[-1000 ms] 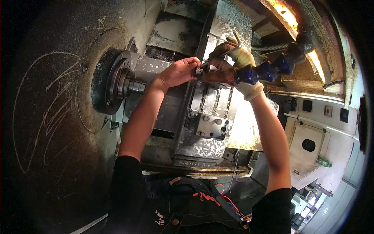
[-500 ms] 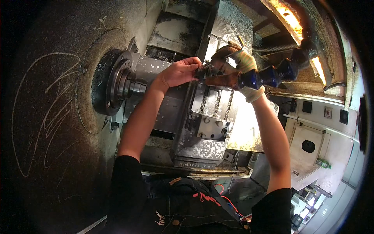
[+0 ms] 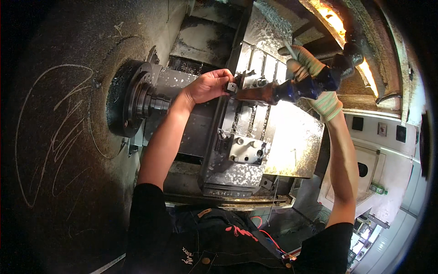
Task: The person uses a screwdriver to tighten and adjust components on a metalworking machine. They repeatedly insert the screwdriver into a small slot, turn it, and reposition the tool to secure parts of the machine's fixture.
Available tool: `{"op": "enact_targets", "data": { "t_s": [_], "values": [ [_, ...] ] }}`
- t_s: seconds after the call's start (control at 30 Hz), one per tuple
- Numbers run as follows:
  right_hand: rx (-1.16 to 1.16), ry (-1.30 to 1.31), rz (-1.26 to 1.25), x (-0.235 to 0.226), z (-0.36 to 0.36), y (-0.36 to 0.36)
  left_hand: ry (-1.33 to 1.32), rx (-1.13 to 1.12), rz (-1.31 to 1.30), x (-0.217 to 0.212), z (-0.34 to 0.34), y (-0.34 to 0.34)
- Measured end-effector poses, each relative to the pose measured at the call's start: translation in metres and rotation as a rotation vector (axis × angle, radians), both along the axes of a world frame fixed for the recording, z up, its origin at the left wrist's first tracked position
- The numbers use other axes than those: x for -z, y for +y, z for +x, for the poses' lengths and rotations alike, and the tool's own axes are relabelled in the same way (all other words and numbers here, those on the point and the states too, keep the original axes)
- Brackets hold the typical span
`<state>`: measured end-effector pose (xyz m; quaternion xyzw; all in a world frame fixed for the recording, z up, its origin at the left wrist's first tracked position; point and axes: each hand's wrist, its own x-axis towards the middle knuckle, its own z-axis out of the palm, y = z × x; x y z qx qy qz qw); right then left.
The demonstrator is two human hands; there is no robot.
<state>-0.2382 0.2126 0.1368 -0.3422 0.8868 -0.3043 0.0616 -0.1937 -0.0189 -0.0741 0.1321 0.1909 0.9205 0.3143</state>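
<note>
My bare left hand (image 3: 209, 87) is closed, with thumb and fingertips pinching the end of a dark lathe tool holder (image 3: 232, 87). A small square face with a round hole shows at that end. My right hand (image 3: 315, 75), in a striped knit glove, is curled round a thin metal hex key (image 3: 290, 51), partly hidden behind a segmented blue coolant hose (image 3: 299, 90). The hose's brownish nozzle (image 3: 255, 93) points toward the tool holder. Beneath both hands lies a slotted metal tool plate (image 3: 255, 116), strewn with chips.
On the left, the round spindle chuck (image 3: 140, 98) juts from a dark, scratched wall (image 3: 54, 137). A light block with bolt holes (image 3: 247, 150) sits on the near part of the slide. A lit lamp (image 3: 335, 20) glows at upper right. A white cabinet (image 3: 351, 178) stands beyond my right arm.
My right hand has moved right and away from the tool holder with the hex key, and the hose has shifted slightly. The square end by my left hand now shows; the left hand hardly moved.
</note>
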Motion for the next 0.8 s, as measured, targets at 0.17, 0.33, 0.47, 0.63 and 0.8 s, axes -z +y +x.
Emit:
{"op": "enact_targets", "data": {
  "t_s": [0.17,0.33,0.47,0.63,0.8],
  "values": [
    [-0.275,0.460,0.446,-0.008,0.019,0.006,0.038,0.032,0.032,-0.008,-0.009,0.013],
    [-0.388,0.558,0.311,-0.014,0.029,-0.015,0.035,0.010,0.018,-0.010,-0.008,0.013],
    [-0.244,0.248,0.151,-0.003,0.026,-0.031,0.023,0.016,-0.006,-0.011,-0.006,0.009],
    [-0.029,-0.220,0.184,0.005,0.019,-0.023,0.045,0.029,0.002,-0.010,-0.009,0.011],
    [-0.023,-0.168,-0.004,0.026,0.007,-0.022,0.053,0.023,0.028,-0.007,-0.012,0.017]
  ]
}}
